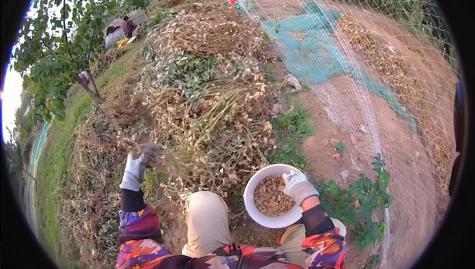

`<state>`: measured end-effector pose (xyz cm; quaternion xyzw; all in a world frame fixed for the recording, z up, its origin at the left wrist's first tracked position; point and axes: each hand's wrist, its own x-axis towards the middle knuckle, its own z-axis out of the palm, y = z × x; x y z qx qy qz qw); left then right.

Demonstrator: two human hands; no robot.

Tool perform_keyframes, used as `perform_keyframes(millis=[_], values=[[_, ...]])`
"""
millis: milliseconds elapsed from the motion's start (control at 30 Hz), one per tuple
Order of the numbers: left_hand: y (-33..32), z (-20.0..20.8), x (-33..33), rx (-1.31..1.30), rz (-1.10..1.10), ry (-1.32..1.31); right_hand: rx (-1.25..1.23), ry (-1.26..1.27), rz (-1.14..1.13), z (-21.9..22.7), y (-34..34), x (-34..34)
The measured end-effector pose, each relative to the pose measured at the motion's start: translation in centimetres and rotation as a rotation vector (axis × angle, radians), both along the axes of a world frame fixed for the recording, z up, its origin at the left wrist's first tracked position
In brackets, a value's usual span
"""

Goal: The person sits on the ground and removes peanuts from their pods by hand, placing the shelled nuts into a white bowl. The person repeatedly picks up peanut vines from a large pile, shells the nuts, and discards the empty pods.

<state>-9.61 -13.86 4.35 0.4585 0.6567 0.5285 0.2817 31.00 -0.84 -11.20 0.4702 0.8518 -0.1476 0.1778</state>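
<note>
Peanuts (271,200) lay in white bucket (251,190), eight o'clock from right hand (299,187), the nearer one; couldn't tell if its fingers held any. Left hand (137,166) gripped dry stems (166,162), running roughly toward three o'clock.

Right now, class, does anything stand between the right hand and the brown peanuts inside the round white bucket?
Nothing visible does: the bucket shows no lid, and the right hand, in a white and grey glove, reaches over its rim toward the peanuts. Whether it touches them is unclear.
</note>
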Motion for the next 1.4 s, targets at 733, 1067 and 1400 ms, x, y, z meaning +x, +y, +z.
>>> perform_keyframes(millis=[733, 1067, 1400], values=[[-39.2, -0.1, -23.2, -0.476, 0.935, 1.392, -0.147, -0.039, 0.161, 0.6, -1.3, -5.1], [-7.5, -16.7, -20.1, -0.737, 0.205, 0.656, -0.030, 0.178, 0.110, 5.4, -1.6, -5.5], [27.6, -12.5, 0.5, -0.494, 0.217, 1.195, -0.062, 0.208, 0.071, 2.0, 0.1, -4.7]])
